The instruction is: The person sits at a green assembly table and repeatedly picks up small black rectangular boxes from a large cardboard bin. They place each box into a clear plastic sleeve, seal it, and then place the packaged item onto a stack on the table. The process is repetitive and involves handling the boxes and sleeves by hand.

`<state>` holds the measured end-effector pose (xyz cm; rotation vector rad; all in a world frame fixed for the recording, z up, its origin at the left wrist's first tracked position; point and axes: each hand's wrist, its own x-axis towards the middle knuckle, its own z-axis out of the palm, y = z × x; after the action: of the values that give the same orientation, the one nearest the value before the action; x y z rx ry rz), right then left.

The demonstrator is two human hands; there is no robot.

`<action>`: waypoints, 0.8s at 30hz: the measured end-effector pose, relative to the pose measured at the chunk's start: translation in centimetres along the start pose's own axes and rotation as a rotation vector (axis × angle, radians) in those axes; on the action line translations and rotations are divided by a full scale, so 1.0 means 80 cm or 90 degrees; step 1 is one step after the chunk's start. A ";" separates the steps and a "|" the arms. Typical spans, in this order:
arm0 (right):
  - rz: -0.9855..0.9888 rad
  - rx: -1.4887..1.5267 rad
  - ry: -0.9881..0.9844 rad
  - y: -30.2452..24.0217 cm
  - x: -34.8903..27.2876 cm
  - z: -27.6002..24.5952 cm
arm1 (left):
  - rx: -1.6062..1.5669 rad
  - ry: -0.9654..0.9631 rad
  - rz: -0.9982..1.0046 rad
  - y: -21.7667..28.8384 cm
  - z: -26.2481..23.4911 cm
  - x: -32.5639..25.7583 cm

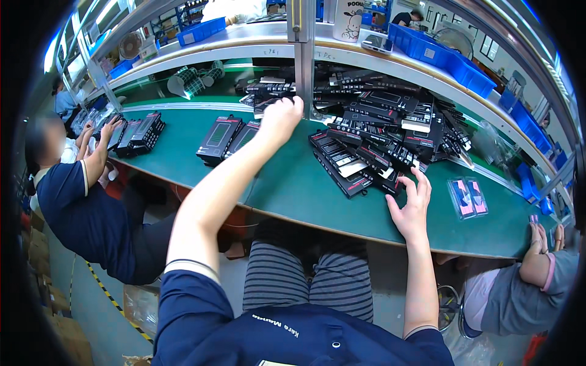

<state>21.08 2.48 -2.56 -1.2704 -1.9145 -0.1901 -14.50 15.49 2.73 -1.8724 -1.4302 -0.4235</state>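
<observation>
My left hand (282, 118) reaches far across the green bench to a small heap of flat black boxes (267, 91) beside the metal post. Its fingers are curled, and their tips are partly hidden, so what they hold cannot be made out. My right hand (412, 206) is at the near edge of a larger pile of black boxes (372, 137), thumb and fingers apart, with nothing seen between them. Closest to it lie tilted, overlapping black boxes (342, 166), some with pale flaps showing. Left of my left forearm, black boxes with green panels (218, 138) stand in neat stacks.
Two clear packs with pink inserts (468, 197) lie right of my right hand. The metal post (303, 73) and a shelf (244, 33) with blue bins (448, 58) border the bench's far side. A co-worker (91, 195) handles boxes at left; another person (531, 287) sits at right.
</observation>
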 end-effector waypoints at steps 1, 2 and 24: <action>0.003 0.004 0.002 0.000 0.000 0.000 | -0.033 0.018 0.040 -0.012 -0.024 -0.010; 0.005 -0.001 0.001 0.003 -0.002 -0.002 | -0.078 0.000 0.043 -0.019 -0.049 -0.024; -0.127 -0.062 0.174 0.054 0.069 -0.004 | -0.364 0.063 0.179 0.168 -0.080 -0.085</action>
<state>23.89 8.30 0.22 -1.0528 -1.8081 -0.5379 -3.17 4.71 -1.97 -2.4208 -1.0179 -0.8351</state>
